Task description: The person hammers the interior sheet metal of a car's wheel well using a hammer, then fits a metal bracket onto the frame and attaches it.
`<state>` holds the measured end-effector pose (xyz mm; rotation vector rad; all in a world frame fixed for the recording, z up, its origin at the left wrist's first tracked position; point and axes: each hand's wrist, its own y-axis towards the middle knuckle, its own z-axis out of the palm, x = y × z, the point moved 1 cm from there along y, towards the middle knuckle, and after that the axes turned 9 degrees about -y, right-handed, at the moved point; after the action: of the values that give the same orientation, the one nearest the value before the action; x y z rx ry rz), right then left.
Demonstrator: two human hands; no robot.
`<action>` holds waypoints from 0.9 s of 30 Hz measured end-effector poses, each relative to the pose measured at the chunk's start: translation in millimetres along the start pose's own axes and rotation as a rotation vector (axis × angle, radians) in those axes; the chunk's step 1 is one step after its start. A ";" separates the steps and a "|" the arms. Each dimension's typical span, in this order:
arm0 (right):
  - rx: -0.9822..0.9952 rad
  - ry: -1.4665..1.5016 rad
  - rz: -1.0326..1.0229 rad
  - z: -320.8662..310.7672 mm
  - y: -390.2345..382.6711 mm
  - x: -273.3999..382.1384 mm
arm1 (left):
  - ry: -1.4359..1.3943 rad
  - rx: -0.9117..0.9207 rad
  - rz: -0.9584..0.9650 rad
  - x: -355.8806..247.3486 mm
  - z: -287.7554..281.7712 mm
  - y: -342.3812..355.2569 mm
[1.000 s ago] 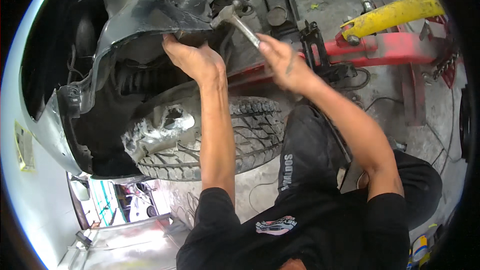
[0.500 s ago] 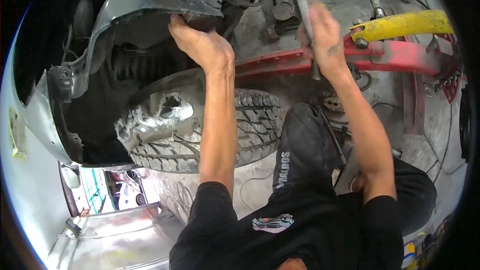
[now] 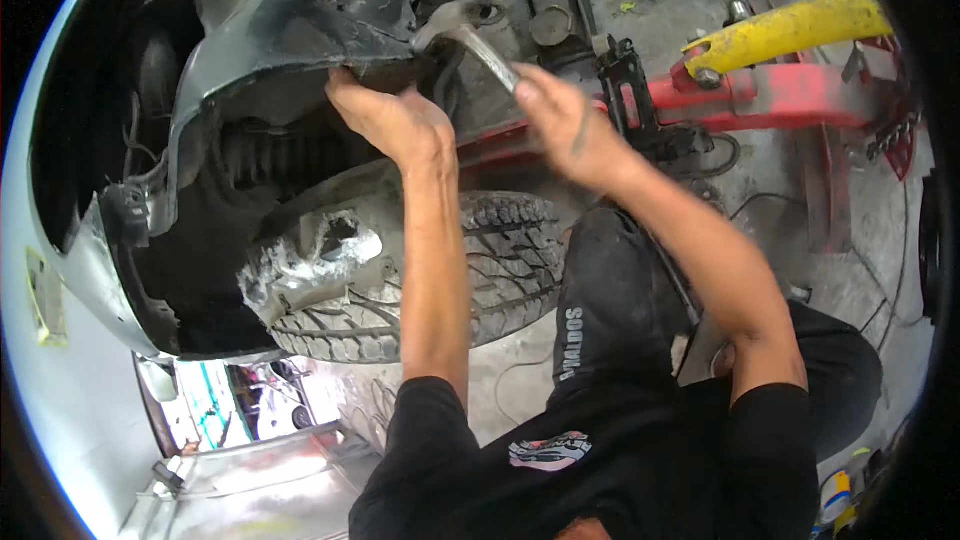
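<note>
My right hand (image 3: 578,135) is closed round the handle of a hammer (image 3: 488,60). The hammer's head is at the dark edge of the car's inner body panel (image 3: 300,32); I cannot tell whether it touches. Beneath that edge, my left hand (image 3: 395,123) is raised with its fingers curled up under the panel. The panel hides what those fingers hold. Below the left wrist lies a treaded tyre (image 3: 515,240), partly behind the left forearm. A ragged, whitish torn metal piece (image 3: 315,258) is against the tyre's upper side.
A red metal beam (image 3: 800,95) with a yellow bar (image 3: 790,35) on it runs across the right. A black clamp-like fitting (image 3: 630,90) sits on the beam. A light-coloured body panel (image 3: 85,390) is at left. Cables lie on the grey floor (image 3: 790,225).
My right hand has swung the hammer left, from upright beside the beam to the panel edge. My left hand has stayed under the panel, shifting slightly in the picture as the view moved.
</note>
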<state>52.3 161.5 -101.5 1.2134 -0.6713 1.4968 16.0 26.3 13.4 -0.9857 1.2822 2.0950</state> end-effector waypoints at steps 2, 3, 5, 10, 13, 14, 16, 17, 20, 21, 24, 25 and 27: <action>0.010 -0.229 -0.114 -24.4 14.7 10.7 | 0.020 0.005 0.023 -7.8 -7.8 8.4; -0.036 -0.233 -0.129 -32.8 14.1 15.7 | 0.015 -0.008 0.026 -5.4 -7.3 7.6; -0.193 0.089 0.001 -37.1 16.0 16.4 | -0.006 -0.010 0.032 1.4 1.7 9.3; -0.017 -0.192 -0.173 -18.9 16.7 -15.8 | -0.035 -0.023 0.022 7.9 4.6 7.9; -0.007 0.026 0.151 -29.1 18.4 18.7 | -0.062 -0.019 0.059 -2.8 -4.1 12.9; -0.007 -0.016 0.143 -29.4 15.8 11.8 | -0.100 -0.036 0.064 4.5 3.9 9.2; -0.118 -0.335 -0.272 -7.3 10.4 -11.3 | -0.020 -0.078 0.082 11.6 4.0 8.6; 0.026 0.016 0.019 14.1 -3.8 7.7 | 0.396 -0.042 0.335 13.8 -21.5 14.6; 0.074 -0.149 0.082 -16.8 8.4 24.3 | -0.070 -0.146 0.058 -2.6 -2.2 7.6; -0.024 -0.052 0.076 -15.3 8.6 24.2 | -0.112 -0.111 0.064 -2.4 -3.7 8.8; -0.172 -0.028 -0.011 8.4 8.0 13.5 | -0.175 -0.133 0.074 1.1 5.0 11.5; 0.006 -0.056 0.120 20.3 -12.5 15.9 | -0.036 -0.113 0.083 -8.5 2.5 6.2; 0.051 -0.158 0.069 2.8 -2.0 29.6 | -0.074 -0.100 0.083 -12.7 -7.8 9.0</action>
<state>56.9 170.6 -73.5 1.3706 -0.7913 1.4930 20.0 15.0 25.9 -0.9016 1.2108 2.2561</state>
